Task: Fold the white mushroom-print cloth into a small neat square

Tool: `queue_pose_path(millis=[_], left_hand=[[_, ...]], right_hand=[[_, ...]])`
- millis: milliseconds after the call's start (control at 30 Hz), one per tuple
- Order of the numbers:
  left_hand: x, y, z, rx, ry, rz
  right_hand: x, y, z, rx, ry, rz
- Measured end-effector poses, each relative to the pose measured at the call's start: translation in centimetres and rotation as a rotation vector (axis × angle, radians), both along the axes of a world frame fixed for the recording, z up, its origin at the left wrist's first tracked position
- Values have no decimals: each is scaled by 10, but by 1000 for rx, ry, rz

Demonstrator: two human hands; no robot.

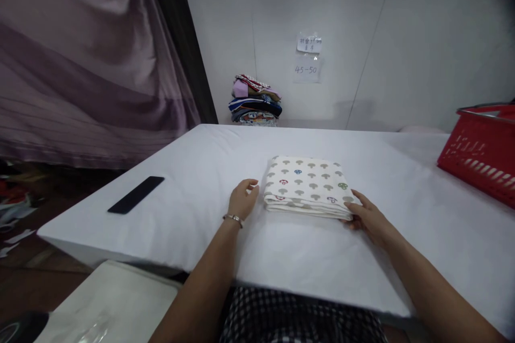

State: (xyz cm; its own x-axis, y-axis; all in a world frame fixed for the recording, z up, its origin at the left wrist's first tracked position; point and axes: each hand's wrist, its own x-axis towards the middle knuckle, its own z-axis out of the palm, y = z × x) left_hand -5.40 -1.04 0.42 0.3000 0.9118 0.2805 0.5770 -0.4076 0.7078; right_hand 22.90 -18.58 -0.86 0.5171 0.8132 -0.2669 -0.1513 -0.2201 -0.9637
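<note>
A folded white cloth [308, 179] with grey mushroom prints and a few coloured ones lies flat in the middle of the table, its layered edge facing me. My right hand [368, 217] pinches the near right corner, thumb on top and other fingers partly hidden under the layers. Just left of the cloth, my left hand [243, 198] rests on the table with its fingers loosely bent and apart, holding nothing. A small gap separates it from the cloth. That wrist wears a metal bracelet [233, 218].
The white-covered table [193, 171] carries a dark flat slab [137, 194] at left and a red basket [483, 150] at far right. Folded fabrics [256, 102] are stacked by the back wall, near paper signs [308, 58]. A purple curtain [88, 53] hangs at left.
</note>
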Motion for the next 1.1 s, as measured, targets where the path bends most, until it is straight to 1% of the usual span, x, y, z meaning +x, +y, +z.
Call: queue_pose_path(millis=[33,67,100,133,167,200,267,333,367,400,467,533,567,600,633,667,733,767,833,900,933,1000,1067,1100], left_hand=[[5,-4,-1,128,-5,-21],[11,-9,-3,229,28,-93],[16,-14,-5,293,95,-191],[20,-19,-8,321,184,-288],[23,-23,-11,319,278,-363],[24,-26,-14,301,360,-411],[22,-30,-16,255,467,-439],[17,-30,-13,232,511,-445],[16,-28,-9,229,515,-450],[16,-26,-2,229,510,-452],[23,-19,14,242,477,-432],[37,-9,29,282,445,-400],[46,-4,33,309,443,-386],[54,1,35,330,459,-380],[62,5,34,339,493,-387],[68,8,29,334,537,-404],[75,11,14,293,618,-448],[75,12,6,270,640,-467],[74,11,-9,249,650,-483],[71,10,-17,245,643,-478],[70,10,-19,240,640,-476],[69,9,-18,225,635,-479],[69,10,-11,196,634,-487],[70,11,-6,166,643,-504]], right_hand=[[-1,0,1,-10,-22,1],[-2,-1,2,-19,-43,7],[-2,-1,1,-28,-62,18],[-1,-2,0,-34,-80,30],[1,-3,-2,-43,-102,47],[5,-4,-4,-60,-134,70],[14,-6,-5,-133,-285,122],[21,-8,0,-213,-593,138],[22,-7,6,-227,-773,129],[20,-5,14,-210,-939,119],[9,6,33,-88,-1162,130],[-7,25,51,93,-1263,207],[-15,37,57,177,-1312,255],[-21,49,59,225,-1355,297],[-24,60,57,212,-1391,342],[-25,70,52,150,-1420,382],[-18,83,33,-64,-1444,450],[-12,86,22,-143,-1452,467],[-1,88,2,-205,-1472,474],[6,86,-10,-193,-1490,461],[7,85,-12,-190,-1494,456],[6,83,-12,-202,-1494,460],[3,82,-7,-216,-1488,467],[1,82,-3,-225,-1478,473]])
